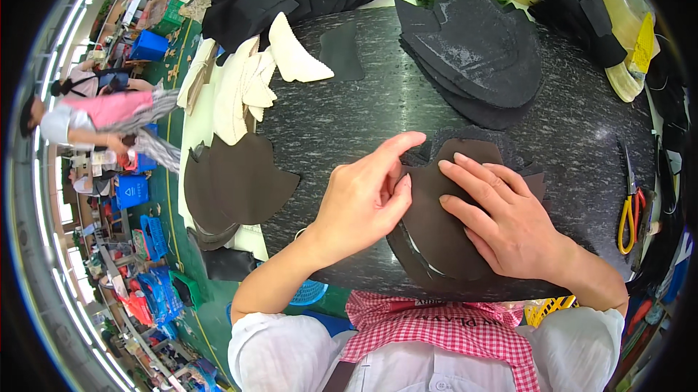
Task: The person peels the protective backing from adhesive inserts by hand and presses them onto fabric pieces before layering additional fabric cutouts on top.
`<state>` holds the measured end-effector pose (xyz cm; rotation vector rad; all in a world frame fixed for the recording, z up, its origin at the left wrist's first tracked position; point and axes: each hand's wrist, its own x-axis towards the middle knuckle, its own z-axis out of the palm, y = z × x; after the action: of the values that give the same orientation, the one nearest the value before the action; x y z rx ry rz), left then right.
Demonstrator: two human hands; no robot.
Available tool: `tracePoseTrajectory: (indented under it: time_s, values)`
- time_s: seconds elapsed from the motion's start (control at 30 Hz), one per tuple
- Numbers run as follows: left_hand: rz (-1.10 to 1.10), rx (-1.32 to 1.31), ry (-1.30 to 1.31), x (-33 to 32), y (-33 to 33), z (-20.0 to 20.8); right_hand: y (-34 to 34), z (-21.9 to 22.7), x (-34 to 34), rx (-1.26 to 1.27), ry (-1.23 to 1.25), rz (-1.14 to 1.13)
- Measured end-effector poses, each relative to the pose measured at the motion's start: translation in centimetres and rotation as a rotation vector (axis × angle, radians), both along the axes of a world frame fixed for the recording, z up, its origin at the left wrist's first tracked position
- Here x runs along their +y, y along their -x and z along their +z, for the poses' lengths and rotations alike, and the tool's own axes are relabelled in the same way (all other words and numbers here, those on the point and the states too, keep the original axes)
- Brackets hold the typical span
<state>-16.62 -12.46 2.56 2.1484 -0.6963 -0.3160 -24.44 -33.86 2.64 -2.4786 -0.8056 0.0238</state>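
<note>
Left hand: left hand (362, 199) lies on the dark marbled table (378, 101), index stretched forward, thumb and curled fingers pinching the left edge of the top brown piece (443, 232), seemingly to lift it off the stack.
Right hand: right hand (502, 221) rests flat, fingers spread and holding nothing, pressing the piece down, likely so the stack (414, 257) beneath stays put.
Piece position: under both hands at the table's near edge, its left rim between the left fingertips.
Stack: same-shaped brown layers, offset, a pale edge showing.
Nearby: black stack (480, 65) beyond; brown pile (233, 181) left; cream pieces (247, 83) far left; yellow-handled scissors (629, 206) right.
</note>
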Motion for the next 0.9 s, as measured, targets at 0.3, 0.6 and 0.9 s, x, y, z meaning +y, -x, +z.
tracePoseTrajectory:
  time_s: [0.3,0.6,0.9]
  values:
    - [-0.129,-0.591,0.085,2.6,0.4,0.5,-0.1,-0.1,-0.3,0.023,0.103,0.045]
    - [-0.283,-0.135,0.103,3.8,1.1,-0.6,0.4,0.8,-0.1,0.031,0.172,0.202]
    - [-0.404,-0.394,-0.016,3.1,0.8,0.4,-5.8,1.5,-4.4,-0.337,0.007,-0.190]
